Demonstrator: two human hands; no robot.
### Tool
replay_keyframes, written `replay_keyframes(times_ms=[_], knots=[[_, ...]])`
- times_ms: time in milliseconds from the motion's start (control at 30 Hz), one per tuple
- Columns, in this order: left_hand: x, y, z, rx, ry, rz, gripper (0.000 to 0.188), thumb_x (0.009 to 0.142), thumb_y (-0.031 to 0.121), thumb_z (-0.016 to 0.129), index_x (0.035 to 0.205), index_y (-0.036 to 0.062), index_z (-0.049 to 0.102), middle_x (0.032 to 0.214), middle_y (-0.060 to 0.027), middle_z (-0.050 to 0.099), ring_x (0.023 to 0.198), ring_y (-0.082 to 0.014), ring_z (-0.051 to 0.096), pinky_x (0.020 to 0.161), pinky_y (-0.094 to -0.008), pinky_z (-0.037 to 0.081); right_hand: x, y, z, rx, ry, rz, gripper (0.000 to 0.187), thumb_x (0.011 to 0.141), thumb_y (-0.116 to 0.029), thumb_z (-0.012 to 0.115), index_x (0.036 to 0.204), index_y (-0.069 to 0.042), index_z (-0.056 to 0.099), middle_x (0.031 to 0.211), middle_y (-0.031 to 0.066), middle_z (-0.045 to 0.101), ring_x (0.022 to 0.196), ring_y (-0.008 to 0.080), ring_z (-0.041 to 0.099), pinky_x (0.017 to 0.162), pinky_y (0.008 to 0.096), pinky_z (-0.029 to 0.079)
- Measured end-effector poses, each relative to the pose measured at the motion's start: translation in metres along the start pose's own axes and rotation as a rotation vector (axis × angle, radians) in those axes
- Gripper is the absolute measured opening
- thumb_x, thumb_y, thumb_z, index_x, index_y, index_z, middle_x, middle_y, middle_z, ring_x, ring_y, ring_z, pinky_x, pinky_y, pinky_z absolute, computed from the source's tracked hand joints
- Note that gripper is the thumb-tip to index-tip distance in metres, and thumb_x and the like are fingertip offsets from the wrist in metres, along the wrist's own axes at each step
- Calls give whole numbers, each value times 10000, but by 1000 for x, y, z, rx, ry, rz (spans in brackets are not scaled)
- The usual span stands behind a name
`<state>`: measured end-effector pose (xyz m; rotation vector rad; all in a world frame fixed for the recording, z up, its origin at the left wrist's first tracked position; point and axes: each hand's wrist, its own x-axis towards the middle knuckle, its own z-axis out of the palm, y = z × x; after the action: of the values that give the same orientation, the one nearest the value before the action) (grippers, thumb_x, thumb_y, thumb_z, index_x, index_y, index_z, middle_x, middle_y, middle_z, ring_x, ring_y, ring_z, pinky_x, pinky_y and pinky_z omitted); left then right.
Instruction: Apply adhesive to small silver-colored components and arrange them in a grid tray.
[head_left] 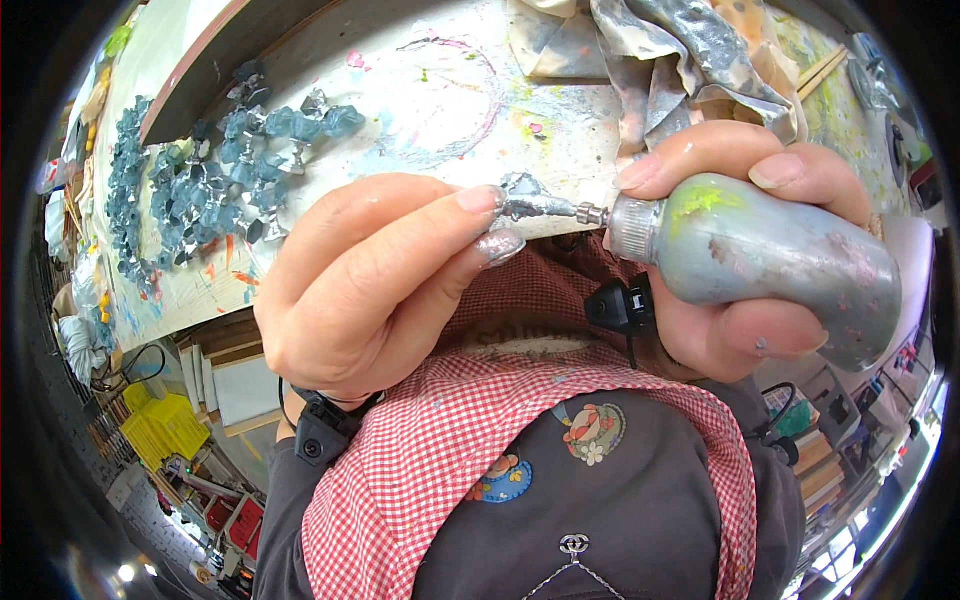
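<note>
My left hand (370, 270) pinches a small silver-and-blue-grey piece (523, 190) between thumb and fingertips. Silver paint coats those fingertips. In my right hand (722, 152) lies a grey, paint-smeared squeeze bottle (790, 265), tilted on its side with a yellow-green smear near its neck. Its narrow metal nozzle (592, 214) points left at the small piece; whether they touch I cannot tell. Many similar blue-grey pieces (215, 185) with silver patches lie grouped on the table to the left.
The pale table (420, 110) is stained with paint. A brown board edge (190, 85) stands at the far left, and crumpled painted cloths (680, 65) lie at the far right near wooden sticks (822, 72). Lower left is a yellow basket (165, 430). Small black devices (325, 430) sit at both wrists.
</note>
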<state>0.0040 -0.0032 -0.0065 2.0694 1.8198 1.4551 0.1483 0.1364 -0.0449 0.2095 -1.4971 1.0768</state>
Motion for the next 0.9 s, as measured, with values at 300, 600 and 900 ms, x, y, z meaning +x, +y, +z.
replay_keyframes(times_ms=[300, 600, 900], knots=[[-2, 0, -3, -5, 2, -38, 204, 676, -28, 686, 870, -37, 621, 777, -164, 623, 699, -212, 602, 630, -272, 477, -2, -9, 11, -131, 106, 29, 616, 897, -525, 320, 1061, 67, 358, 659, 232, 557, 501, 223, 541, 430, 238, 391], [-3, 2, -1, -35, -5, -74, 208, 675, -39, 684, 872, -48, 614, 778, -172, 619, 684, -198, 601, 595, -252, 475, 0, -4, -3, -22, 18, -7, 618, 892, -515, 344, 1086, 72, 346, 707, 247, 566, 519, 226, 552, 464, 246, 440], [-1, 2, -2, -18, -15, -69, 202, 682, -25, 687, 870, -47, 618, 785, -161, 621, 704, -196, 598, 619, -253, 473, -1, -13, 8, -97, 54, 28, 600, 893, -492, 371, 1080, 77, 350, 710, 240, 568, 544, 235, 564, 463, 250, 438]])
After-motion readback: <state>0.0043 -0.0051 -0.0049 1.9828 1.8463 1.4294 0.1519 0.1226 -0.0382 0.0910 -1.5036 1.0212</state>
